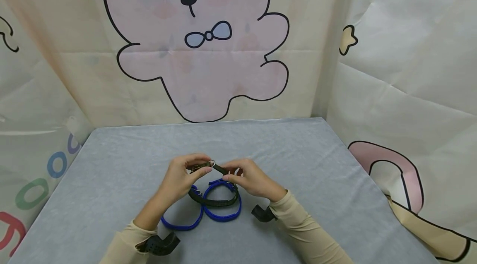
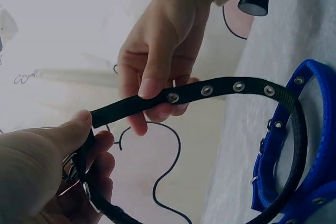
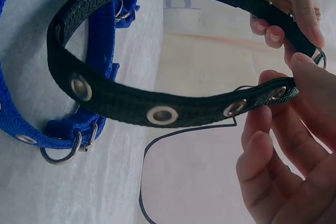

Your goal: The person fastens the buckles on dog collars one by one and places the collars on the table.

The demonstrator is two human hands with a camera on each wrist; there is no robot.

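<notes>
Head view: both hands hold the black collar [image 1: 214,202] up off the counter [image 1: 298,164]. Left hand [image 1: 182,179] pinches the buckle end, right hand [image 1: 249,179] pinches the holed strap tip just beside it; strap axis runs hand to hand. Blue collars [image 1: 221,214] lie below.

- The black collar's [image 1: 214,202] buckle end is buried inside the left hand's [image 1: 182,179] grip; only a glint of metal shows.
- In the left wrist view, the blue collars [image 2: 310,145] run off the right edge.
- In the head view, the right hand [image 1: 249,179] covers part of one blue collar.
- The bench [image 1: 112,164] is cut off along the bottom edge.
</notes>
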